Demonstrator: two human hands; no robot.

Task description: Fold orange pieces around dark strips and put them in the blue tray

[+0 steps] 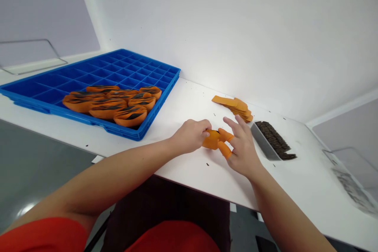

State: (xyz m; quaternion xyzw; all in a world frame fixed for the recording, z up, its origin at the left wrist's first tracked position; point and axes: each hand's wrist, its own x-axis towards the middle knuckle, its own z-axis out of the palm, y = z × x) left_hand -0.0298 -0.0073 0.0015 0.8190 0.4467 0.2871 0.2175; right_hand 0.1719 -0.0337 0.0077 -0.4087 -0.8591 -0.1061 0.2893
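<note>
Low over the white table, my left hand (193, 136) pinches the left end of a small orange piece (212, 140). A bit of something dark shows at its top edge. My right hand (240, 145) meets the piece from the right, its thumb and one finger in orange finger covers and pressed to the piece's right end. The other fingers of that hand are raised and spread. Behind my right hand, a fanned stack of orange pieces (234, 106) lies on the table. To its right stands a grey metal box (264, 143) filled with thin dark brown strips (273, 138).
A blue compartment tray (159, 108) stands at the left, its near right compartments packed with orange bundles (108, 107). The white table (183, 169) has scattered dark crumbs. A clear bag (352, 189) lies at the far right. A white wall (221, 39) rises behind.
</note>
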